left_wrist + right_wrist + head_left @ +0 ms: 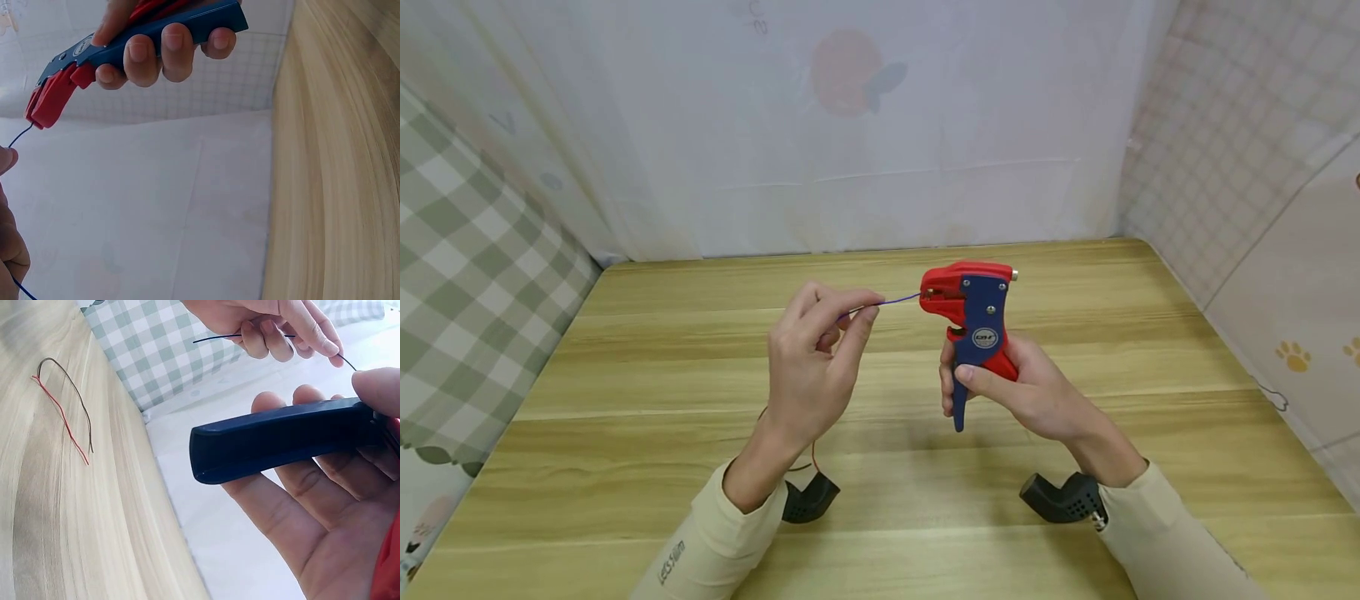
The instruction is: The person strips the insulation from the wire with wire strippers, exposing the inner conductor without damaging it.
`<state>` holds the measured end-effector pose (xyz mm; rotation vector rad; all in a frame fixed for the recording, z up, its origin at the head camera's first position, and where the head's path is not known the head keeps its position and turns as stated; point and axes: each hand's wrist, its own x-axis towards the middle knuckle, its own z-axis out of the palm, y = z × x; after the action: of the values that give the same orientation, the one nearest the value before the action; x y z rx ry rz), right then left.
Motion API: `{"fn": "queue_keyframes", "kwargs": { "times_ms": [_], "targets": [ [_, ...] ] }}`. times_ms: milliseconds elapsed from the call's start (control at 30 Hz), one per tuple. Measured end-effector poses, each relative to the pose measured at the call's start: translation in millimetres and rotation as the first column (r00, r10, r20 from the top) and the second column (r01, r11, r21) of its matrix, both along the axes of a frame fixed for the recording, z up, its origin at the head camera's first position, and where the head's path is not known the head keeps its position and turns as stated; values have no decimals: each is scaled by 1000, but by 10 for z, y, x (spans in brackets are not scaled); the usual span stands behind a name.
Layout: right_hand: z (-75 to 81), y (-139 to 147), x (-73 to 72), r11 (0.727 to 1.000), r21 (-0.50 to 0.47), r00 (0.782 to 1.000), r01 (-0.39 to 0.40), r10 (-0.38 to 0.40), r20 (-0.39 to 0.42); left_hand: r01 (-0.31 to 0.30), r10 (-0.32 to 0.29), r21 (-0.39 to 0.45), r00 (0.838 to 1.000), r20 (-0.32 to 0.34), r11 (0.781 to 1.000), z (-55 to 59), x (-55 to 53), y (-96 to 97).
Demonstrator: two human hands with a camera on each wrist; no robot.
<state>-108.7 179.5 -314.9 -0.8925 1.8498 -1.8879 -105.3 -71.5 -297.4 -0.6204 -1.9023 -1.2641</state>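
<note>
In the head view my left hand (816,354) pinches a thin blue wire (898,299) between thumb and forefinger. One end of that wire runs to the red nose of a red and blue wire stripper (983,304). My right hand (1037,387) grips the stripper by its handles, thumb across the blue one. From the left wrist view, several fingers (177,53) wrap the blue handle and the wire enters the red jaws. The wire's other end sticks out behind my left hand (269,337) in the right wrist view.
A red wire (61,415) and a dark brown wire (78,394) lie on the wooden table (647,358), partly behind my left wrist in the head view. Pale curtains (850,192) hang at the back. A green checked cloth (467,258) borders the left.
</note>
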Motion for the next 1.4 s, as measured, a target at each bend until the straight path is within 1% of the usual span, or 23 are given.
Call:
{"fn": "queue_keyframes", "kwargs": {
  "times_ms": [167, 400, 500, 900, 1400],
  "targets": [
    [10, 2, 4, 1000, 8, 1000, -18, 18, -4, 23, -23, -6, 1000, -8, 1000, 4, 9, -1],
    [-3, -10, -6, 998, -16, 997, -68, 67, -40, 45, -45, -7, 999, -4, 999, -11, 10, 10],
    [-3, -13, 0, 998, -9, 998, -63, 63, -31, 53, -53, -6, 999, 0, 999, -19, 14, 21],
    [-12, -13, 12, 997, -11, 996, -79, 78, -46, 61, -61, -29, 998, 12, 998, -38, 19, 42],
    [-9, -18, 27, 998, 16, 995, -59, 60, -76, 58, -57, -47, 998, 14, 997, -33, 25, 39]
  ]
}}
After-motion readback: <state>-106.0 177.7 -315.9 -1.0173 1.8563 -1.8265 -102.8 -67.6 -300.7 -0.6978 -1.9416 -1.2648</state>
